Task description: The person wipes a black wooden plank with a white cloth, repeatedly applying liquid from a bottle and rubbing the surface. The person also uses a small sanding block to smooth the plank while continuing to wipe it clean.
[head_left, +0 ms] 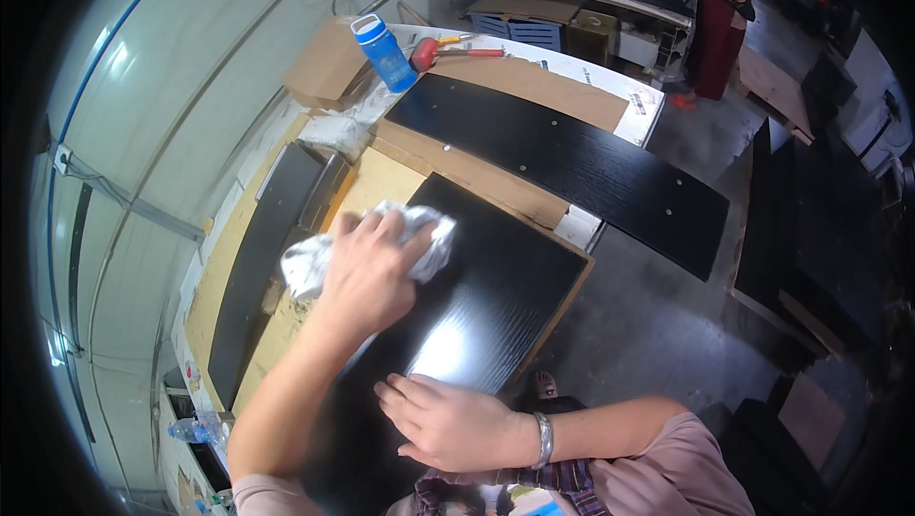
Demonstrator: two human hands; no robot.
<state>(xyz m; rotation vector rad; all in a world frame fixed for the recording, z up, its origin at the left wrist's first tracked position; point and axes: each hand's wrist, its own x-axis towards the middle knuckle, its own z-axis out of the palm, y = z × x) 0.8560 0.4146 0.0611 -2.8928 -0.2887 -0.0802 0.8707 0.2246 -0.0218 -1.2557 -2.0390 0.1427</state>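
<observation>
My left hand is closed around a crumpled white cloth. It presses the cloth at the far left edge of a glossy black board with visible wood grain. On the near part of the same board rests my right hand, its fingers stretched out and holding nothing. A silver bracelet circles that wrist. Bright light reflects off the board between the two hands.
Beyond lies a long black panel with small round fittings, overhanging the table's right side. A blue bottle, red mallet and cardboard box stand behind. Another dark panel lies left. A person stands at a far table.
</observation>
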